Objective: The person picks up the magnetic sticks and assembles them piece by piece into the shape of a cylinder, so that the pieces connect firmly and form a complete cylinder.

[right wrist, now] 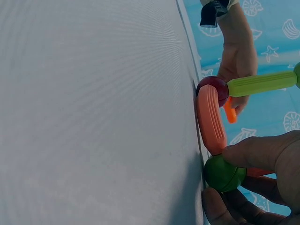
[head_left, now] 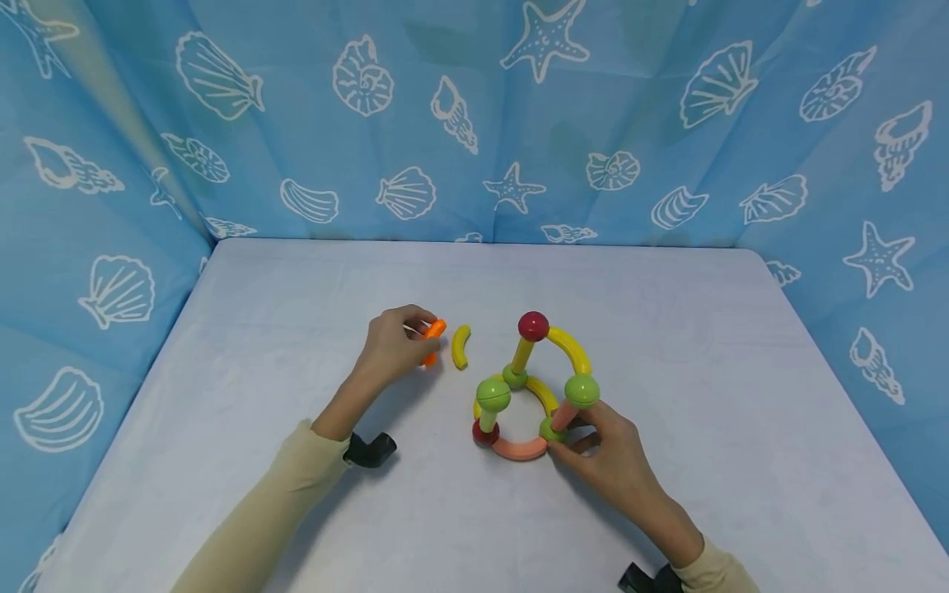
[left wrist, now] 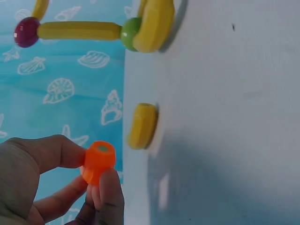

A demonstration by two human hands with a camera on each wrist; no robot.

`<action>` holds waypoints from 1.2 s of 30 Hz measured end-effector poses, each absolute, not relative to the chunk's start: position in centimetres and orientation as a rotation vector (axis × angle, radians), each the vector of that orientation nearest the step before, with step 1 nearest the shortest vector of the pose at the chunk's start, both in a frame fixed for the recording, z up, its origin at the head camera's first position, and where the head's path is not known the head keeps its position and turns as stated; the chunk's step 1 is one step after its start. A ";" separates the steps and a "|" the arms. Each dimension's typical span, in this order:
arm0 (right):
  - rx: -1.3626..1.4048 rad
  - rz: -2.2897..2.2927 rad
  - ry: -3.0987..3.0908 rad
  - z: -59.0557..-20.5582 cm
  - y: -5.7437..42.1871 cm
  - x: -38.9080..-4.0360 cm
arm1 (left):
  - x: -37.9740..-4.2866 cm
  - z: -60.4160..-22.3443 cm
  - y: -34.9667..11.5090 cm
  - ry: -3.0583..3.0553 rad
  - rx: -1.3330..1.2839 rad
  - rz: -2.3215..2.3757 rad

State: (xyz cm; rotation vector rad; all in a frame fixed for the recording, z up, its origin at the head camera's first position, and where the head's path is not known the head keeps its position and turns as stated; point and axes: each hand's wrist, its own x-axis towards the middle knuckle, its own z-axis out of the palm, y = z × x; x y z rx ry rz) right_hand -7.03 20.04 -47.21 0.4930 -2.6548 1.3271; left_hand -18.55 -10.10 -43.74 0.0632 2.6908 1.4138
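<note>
My left hand (head_left: 400, 346) pinches an orange curved stick (left wrist: 99, 161) between thumb and fingers, above the table. Just right of it lies a loose yellow curved stick (head_left: 460, 347). My right hand (head_left: 611, 453) grips the green ball (right wrist: 225, 172) at the near right corner of a ball-and-stick structure. Its base is a ring of yellow and salmon curved sticks (head_left: 519, 450) joined by balls, one of them dark red (head_left: 485, 432). Uprights carry two light green balls (head_left: 493, 395) and a red ball (head_left: 533, 326). A yellow arc (head_left: 571, 349) links the red ball to the right green one.
The structure stands on a white-covered table (head_left: 741, 346). A blue curtain (head_left: 474, 123) with white shell prints hangs behind and at the sides. Black camera mounts (head_left: 371, 450) sit at both wrists.
</note>
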 end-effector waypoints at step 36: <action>0.495 1.339 -2.649 -47.1 20.0 -6.9 | -13.8 -39.9 -8.2 2.420 0.147 1.925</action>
